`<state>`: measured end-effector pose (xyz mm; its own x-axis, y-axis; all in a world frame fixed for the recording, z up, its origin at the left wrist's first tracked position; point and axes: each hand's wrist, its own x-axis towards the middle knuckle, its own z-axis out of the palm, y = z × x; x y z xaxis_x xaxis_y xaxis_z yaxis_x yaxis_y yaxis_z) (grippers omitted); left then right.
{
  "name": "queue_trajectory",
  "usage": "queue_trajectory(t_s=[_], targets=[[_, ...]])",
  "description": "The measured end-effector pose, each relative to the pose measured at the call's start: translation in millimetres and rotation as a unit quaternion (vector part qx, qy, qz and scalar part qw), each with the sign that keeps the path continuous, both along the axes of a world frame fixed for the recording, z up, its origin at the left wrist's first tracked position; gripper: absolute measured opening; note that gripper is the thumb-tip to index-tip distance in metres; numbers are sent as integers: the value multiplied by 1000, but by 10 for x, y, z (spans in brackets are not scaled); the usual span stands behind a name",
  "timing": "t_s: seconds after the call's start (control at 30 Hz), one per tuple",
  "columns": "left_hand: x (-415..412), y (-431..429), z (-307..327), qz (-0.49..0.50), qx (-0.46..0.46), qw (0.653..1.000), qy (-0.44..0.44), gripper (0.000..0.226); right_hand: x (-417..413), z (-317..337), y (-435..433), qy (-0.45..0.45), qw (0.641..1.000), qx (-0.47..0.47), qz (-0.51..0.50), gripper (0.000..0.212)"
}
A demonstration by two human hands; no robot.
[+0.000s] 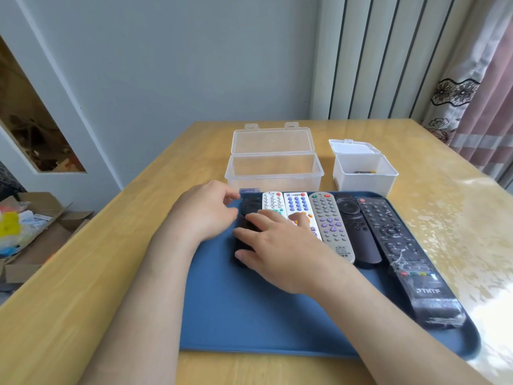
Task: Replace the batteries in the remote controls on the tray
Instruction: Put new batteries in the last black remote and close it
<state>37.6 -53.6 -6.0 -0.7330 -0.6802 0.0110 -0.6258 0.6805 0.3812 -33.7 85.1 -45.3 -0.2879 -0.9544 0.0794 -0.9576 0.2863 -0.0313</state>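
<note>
- left hand (206,211) loosely curled, fingertips at the black remote's (248,209) top
- right hand (280,245) spread flat over it, not clearly gripping
- remote's at the tray's (249,315) left, pointing away toward the boxes

Six remote controls lie on one blue tray (249,315): three black (248,208) (354,229) (402,251), two white (273,202) (297,204), one grey (330,223). Two open plastic boxes stand behind it, one clear (273,168), one white (363,173). Two hands (205,212) (280,245) are in view.
</note>
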Motion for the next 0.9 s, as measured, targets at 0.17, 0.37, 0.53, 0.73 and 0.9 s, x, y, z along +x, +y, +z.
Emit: queue_trajectory(t_s=[0.17,0.37,0.53,0.73,0.9], targets=[[64,-125,-39,46,-49,978,-196,55,-8,21,19,-4,1000,2,-18,44],[16,-134,-73,73,-60,984,-151,49,-18,30,24,-21,999,-28,-24,40],[120,-213,11,114,28,990,75,54,-68,27,-3,-77,983,-161,-36,32],[12,164,243,-38,423,746,513,31,-29,296,10,-658,701,-268,-59,41],[-132,435,156,-62,395,752,523,22,-63,335,44,-720,623,-302,-53,42]])
